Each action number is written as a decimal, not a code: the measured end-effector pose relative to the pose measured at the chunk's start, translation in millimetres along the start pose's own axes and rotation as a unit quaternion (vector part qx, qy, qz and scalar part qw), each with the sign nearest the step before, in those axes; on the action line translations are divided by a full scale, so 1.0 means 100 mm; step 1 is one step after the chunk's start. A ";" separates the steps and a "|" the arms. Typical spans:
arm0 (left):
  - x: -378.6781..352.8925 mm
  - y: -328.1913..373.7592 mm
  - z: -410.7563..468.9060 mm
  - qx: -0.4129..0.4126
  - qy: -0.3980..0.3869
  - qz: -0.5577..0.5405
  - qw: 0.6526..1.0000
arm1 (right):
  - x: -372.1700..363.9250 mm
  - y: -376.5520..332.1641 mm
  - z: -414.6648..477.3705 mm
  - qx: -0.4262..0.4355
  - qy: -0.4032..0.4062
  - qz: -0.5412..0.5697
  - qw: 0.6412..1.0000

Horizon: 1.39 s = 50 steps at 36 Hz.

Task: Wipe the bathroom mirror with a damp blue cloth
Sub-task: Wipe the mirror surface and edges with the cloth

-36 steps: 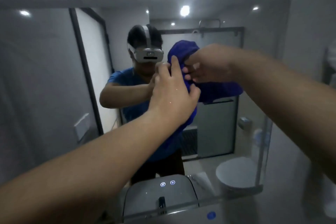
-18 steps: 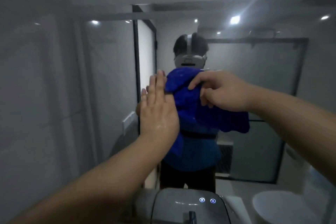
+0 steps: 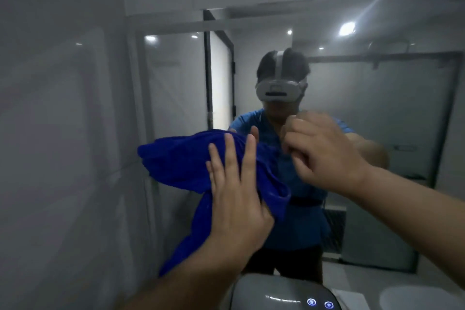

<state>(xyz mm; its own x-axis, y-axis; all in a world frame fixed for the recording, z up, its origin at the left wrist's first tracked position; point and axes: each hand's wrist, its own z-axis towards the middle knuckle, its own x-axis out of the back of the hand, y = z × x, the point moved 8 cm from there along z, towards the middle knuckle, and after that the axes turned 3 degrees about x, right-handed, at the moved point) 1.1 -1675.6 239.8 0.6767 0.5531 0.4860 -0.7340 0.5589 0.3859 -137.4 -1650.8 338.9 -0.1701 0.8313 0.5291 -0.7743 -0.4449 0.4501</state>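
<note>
Head view: I see my left hand (image 3: pixel 236 199) flat and open, fingers spread, pressing the blue cloth (image 3: pixel 181 166) against the mirror (image 3: pixel 377 121). The cloth bunches out to the left of that hand and hangs down below it. My right hand (image 3: pixel 324 153) is curled into a loose fist just beside the cloth, and it holds nothing I can see.
</note>
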 end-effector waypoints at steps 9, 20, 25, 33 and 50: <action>0.04 -0.04 0.54 -0.069 0.112 0.077 0.988 | -0.07 -0.03 -0.14 0.054 0.107 -0.076 0.990; 0.70 0.83 1.66 -0.123 0.213 0.015 0.969 | -0.09 -0.02 -0.14 0.041 0.088 -0.070 0.993; 0.40 0.67 1.18 -0.228 0.141 0.086 0.959 | -0.03 0.00 -0.16 0.042 0.097 -0.045 0.993; -0.14 -0.34 0.12 -0.234 0.014 0.072 0.970 | -0.01 -0.05 -0.07 0.037 0.074 -0.046 0.995; 1.86 -0.43 2.09 -0.046 0.248 -0.099 0.963 | 0.86 0.71 1.18 -0.191 0.178 -0.069 0.963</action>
<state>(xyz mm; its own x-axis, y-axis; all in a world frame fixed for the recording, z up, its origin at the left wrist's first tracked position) 146.2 -1725.9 477.9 0.7641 0.6443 -0.0331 -0.5950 0.7235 0.3500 -135.3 -1650.3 501.1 -0.1956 0.9652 0.1736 -0.9604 -0.2243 0.1652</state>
